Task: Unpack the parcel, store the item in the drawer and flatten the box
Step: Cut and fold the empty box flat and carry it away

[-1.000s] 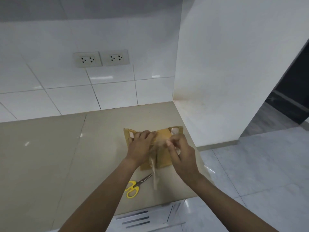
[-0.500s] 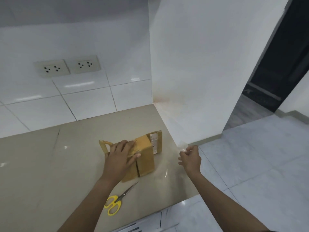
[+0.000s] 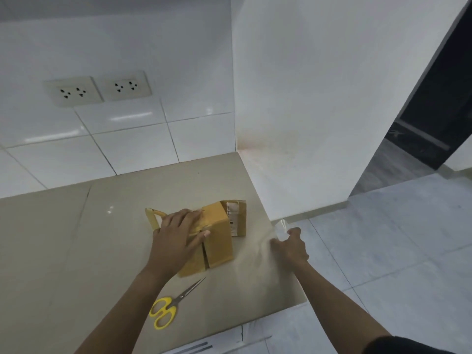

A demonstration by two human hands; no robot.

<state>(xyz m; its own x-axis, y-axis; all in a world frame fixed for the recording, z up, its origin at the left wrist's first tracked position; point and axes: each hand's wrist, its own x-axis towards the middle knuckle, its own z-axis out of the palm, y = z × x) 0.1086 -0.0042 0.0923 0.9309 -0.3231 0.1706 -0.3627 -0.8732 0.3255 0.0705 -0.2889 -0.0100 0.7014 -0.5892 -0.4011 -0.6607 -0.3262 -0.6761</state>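
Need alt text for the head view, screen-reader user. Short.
A person's left hand presses flat on a brown cardboard box on a beige countertop, while the right hand holds a strip of clear tape off to the box's right. Yellow-handled scissors lie in front of the box.

Matt cardboard box (image 3: 217,236), glossy countertop (image 3: 102,238), clear plastic tape (image 3: 281,227).
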